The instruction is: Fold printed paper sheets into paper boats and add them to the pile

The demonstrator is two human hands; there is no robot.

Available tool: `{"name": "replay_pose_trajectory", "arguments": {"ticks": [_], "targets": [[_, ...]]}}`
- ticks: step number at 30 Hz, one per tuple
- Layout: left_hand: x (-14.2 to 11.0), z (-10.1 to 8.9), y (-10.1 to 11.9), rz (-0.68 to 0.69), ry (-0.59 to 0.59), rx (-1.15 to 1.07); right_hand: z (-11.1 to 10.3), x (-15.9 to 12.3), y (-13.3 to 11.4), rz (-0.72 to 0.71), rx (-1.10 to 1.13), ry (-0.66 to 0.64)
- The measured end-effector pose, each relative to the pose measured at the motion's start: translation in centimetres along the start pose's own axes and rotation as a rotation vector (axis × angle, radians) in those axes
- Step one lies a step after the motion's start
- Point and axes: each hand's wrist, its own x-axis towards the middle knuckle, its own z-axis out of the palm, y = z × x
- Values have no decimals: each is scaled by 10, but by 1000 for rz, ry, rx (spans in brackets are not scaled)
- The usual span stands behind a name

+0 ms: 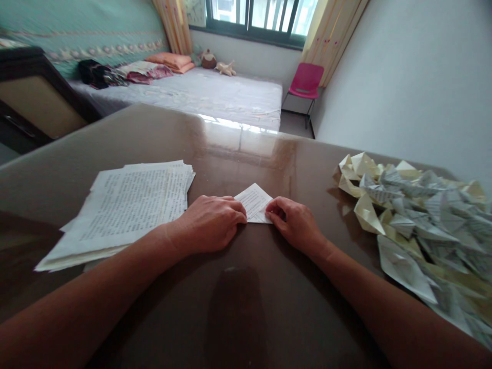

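A small folded piece of printed paper [253, 203], triangular with its point facing away from me, lies on the glossy brown table [238, 287]. My left hand [213, 220] is closed at its left corner, fingers curled against the paper's edge. At the right corner, my right hand [294, 221] pinches the paper between thumb and forefinger. Left of my hands rests a stack of printed sheets [130, 205], its edges uneven. To the right spreads a heap of folded paper boats [418, 215], some cream and some white with print.
Beyond the table stands a bed [230, 95] with pillows [171, 60] and soft toys on it. A pink chair [306, 81] is by the window wall. Dark wooden furniture [42, 77] borders the left side, and a white wall [403, 77] the right.
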Motion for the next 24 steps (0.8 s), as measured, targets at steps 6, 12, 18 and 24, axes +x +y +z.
{"name": "replay_pose_trajectory", "arguments": {"ticks": [6,12,18,24], "targets": [[0,-1,6,58,7,71,0,0,0,-8,-26,-6],[-1,2,7,76,3,107,0,0,0,-13,-32,-7],[-1,5,9,72,-1,132,-1,0,-1,-7,-54,-13],[1,7,12,86,20,165,-1,-1,-1,-1,-64,-11]]}}
